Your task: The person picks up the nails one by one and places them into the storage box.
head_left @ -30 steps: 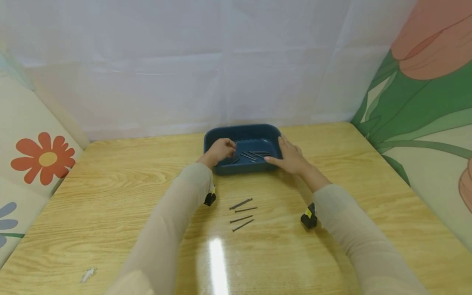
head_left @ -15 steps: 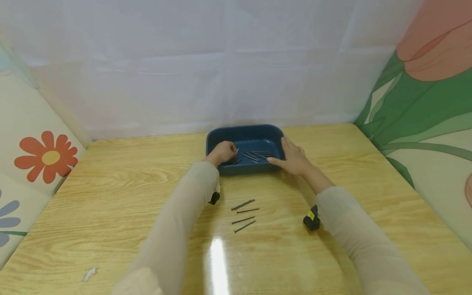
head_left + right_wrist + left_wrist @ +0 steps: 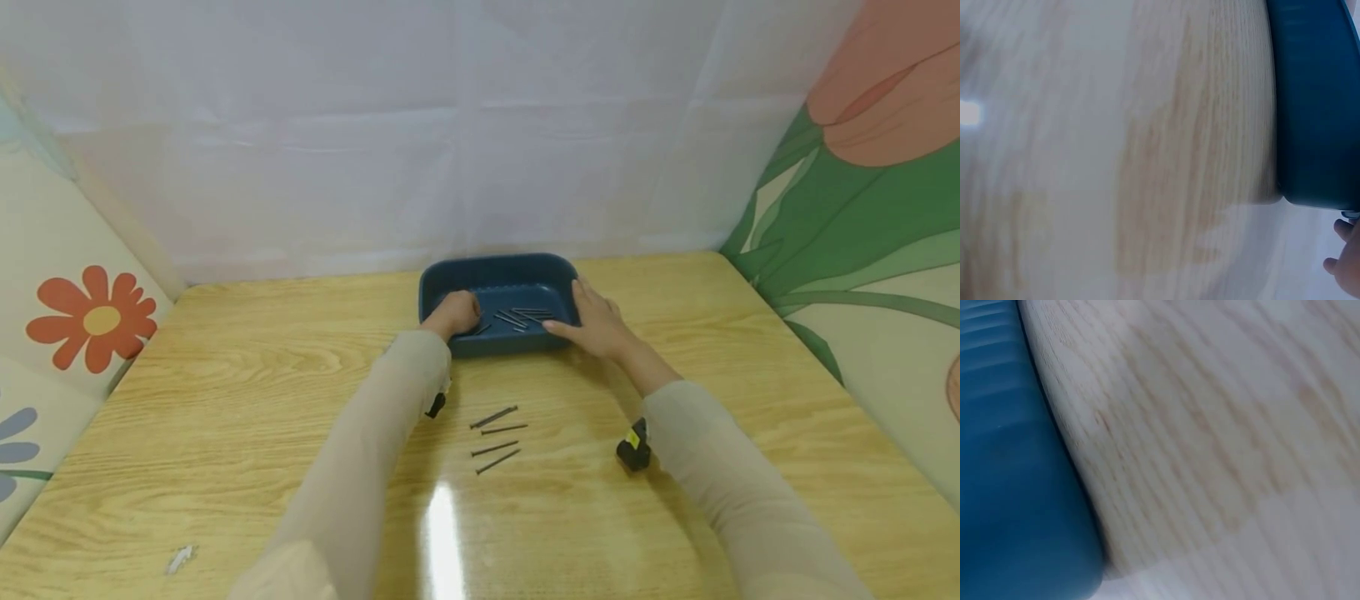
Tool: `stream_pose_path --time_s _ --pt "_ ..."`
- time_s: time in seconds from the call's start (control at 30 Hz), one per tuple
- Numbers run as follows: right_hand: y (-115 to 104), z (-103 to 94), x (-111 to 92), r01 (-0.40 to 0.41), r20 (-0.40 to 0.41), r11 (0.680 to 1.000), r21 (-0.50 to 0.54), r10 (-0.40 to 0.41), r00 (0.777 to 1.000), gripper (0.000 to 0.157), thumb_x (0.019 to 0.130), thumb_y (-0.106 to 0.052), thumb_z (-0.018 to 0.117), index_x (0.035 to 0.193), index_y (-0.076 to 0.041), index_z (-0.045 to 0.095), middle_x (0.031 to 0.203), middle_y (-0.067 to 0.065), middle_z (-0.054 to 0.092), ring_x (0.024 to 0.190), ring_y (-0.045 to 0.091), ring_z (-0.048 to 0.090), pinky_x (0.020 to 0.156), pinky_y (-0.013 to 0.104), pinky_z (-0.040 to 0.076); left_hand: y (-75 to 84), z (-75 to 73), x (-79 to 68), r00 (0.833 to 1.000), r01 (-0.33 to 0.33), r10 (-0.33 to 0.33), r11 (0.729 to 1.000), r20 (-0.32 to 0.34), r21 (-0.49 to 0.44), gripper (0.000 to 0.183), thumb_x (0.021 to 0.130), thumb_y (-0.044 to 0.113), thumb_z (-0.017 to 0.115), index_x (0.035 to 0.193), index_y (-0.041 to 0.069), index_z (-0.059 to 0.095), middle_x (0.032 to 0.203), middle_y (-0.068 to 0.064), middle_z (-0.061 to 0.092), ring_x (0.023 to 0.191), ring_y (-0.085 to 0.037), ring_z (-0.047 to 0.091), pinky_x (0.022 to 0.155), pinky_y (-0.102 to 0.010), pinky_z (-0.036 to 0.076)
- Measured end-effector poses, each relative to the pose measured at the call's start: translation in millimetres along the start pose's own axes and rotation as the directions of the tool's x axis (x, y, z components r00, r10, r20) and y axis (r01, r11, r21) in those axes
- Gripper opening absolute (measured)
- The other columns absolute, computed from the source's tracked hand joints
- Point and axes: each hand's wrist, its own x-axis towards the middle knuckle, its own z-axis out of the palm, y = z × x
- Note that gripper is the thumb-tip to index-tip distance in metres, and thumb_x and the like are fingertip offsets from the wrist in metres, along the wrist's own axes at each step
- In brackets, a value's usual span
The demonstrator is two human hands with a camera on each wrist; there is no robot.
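Observation:
A deep blue tray [image 3: 510, 345] stands at the table's far side, with several dark nails [image 3: 517, 317] loose on its floor. My left hand [image 3: 456, 312] reaches over the tray's front left, fingers curled down low inside it around a nail, the fingertips mostly hidden by the hand. A further nail [image 3: 480, 330] lies just under that hand. My right hand [image 3: 596, 325] holds the tray's right end, thumb over the front corner and fingers along the outer side. In the right wrist view, fingertips [image 3: 1342, 230] show beside the tray's wall [image 3: 1316, 125].
Several nails [image 3: 495, 450] lie in a rough column on the wooden table [image 3: 247, 375] in front of the tray. A white wall sheet [image 3: 337, 183] hangs right behind it. A small pale scrap or mark [image 3: 180, 559] shows at the near left.
My left hand has sunk lower into the tray and its fingers have curled in more. The right hand keeps its hold on the tray; the nails on the table lie as before.

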Motion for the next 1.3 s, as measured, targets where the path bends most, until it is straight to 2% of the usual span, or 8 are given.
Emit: stream_pose_path --time_s 0.1,0.2,0.53,0.63,0.7,0.83,0.93,1.3 --pt "-0.5 -0.6 -0.3 -0.003 0.003 1.0 0.007 0.003 1.0 0.097 0.08 -0.062 0.039 0.135 0.003 -0.006 0.141 0.02 -0.005 0.128 0.031 -0.003 0.098 0.053 0.0 -15.1 16.8 18.9 1.0 -0.005 0.005 1.0 -0.008 -0.002 0.01 0.073 0.044 0.058 0.07 0.036 0.062 0.081 0.016 0.057 0.079 -0.009 0.054 0.07 -0.032 0.044" --pt "-0.2 -0.6 -0.3 -0.008 0.01 1.0 0.008 0.008 1.0 0.097 0.08 -0.062 0.039 0.135 0.003 -0.007 0.141 0.02 -0.006 0.128 0.03 -0.004 0.098 0.053 0.0 -5.4 6.6 7.5 1.0 -0.011 0.011 1.0 -0.004 -0.001 0.009 0.073 0.042 0.058 0.069 0.035 0.062 0.079 0.016 0.057 0.077 -0.01 0.054 0.07 -0.032 0.044" --pt "1.3 0.2 0.8 -0.005 0.005 1.0 -0.004 0.005 1.0 0.097 0.079 -0.063 0.039 0.136 0.003 -0.006 0.141 0.02 -0.005 0.128 0.031 -0.003 0.098 0.053 0.001 97.6 -106.8 -116.5 0.996 -0.001 0.002 1.0 0.084 -0.014 0.015 0.08 0.022 0.056 0.08 0.016 0.069 0.091 0.001 0.063 0.085 -0.017 0.056 0.074 -0.033 0.044" --pt "1.4 0.2 1.4 -0.007 0.007 1.0 -0.004 0.007 1.0 0.098 0.079 -0.063 0.039 0.136 0.003 -0.007 0.141 0.02 -0.005 0.128 0.031 -0.003 0.098 0.053 0.0 82.3 -88.3 -98.8 0.998 -0.003 0.003 1.0 0.059 0.002 0.013 0.078 0.023 0.057 0.077 0.019 0.069 0.087 0.002 0.063 0.084 -0.019 0.055 0.072 -0.035 0.044" --pt "1.6 0.2 1.5 -0.009 0.01 1.0 -0.005 0.009 1.0 0.098 0.079 -0.063 0.039 0.135 0.003 -0.007 0.141 0.02 -0.006 0.128 0.031 -0.003 0.098 0.053 0.0 39.2 -40.1 -47.5 0.999 -0.013 0.012 1.0 0.03 0.019 0.01 0.075 0.037 0.06 0.074 0.03 0.066 0.082 0.01 0.061 0.082 -0.017 0.055 0.071 -0.037 0.044" --pt "1.8 0.5 1.7 -0.009 0.012 1.0 -0.006 0.01 1.0 0.098 0.079 -0.063 0.039 0.135 0.003 -0.007 0.141 0.019 -0.007 0.128 0.031 -0.003 0.098 0.053 0.0 57.2 -59.5 -70.2 1.0 0.0 0.0 1.0 0.021 0.02 0.008 0.074 0.034 0.06 0.073 0.028 0.065 0.078 0.01 0.06 0.079 -0.016 0.055 0.071 -0.032 0.044" --pt "1.6 0.8 1.4 -0.003 0.003 1.0 -0.006 0.003 1.0 0.098 0.079 -0.063 0.039 0.136 0.002 -0.007 0.141 0.02 -0.006 0.128 0.032 -0.002 0.097 0.054 0.001 111.5 -120.2 -136.8 0.998 0.021 -0.022 1.0 0.067 0.014 0.013 0.078 0.018 0.054 0.072 0.015 0.065 0.077 0.002 0.06 0.073 -0.017 0.053 0.066 -0.03 0.043" --pt "2.0 -0.8 0.6 -0.007 0.001 1.0 -0.008 0.007 1.0 0.098 0.079 -0.063 0.038 0.136 0.002 -0.006 0.141 0.021 -0.004 0.128 0.033 0.0 0.098 0.053 0.002 104.6 -113.2 -125.1 0.998 -0.02 0.02 1.0 0.056 0.005 0.012 0.078 0.018 0.055 0.07 0.014 0.063 0.074 0.0 0.059 0.068 -0.017 0.052 0.063 -0.032 0.043"
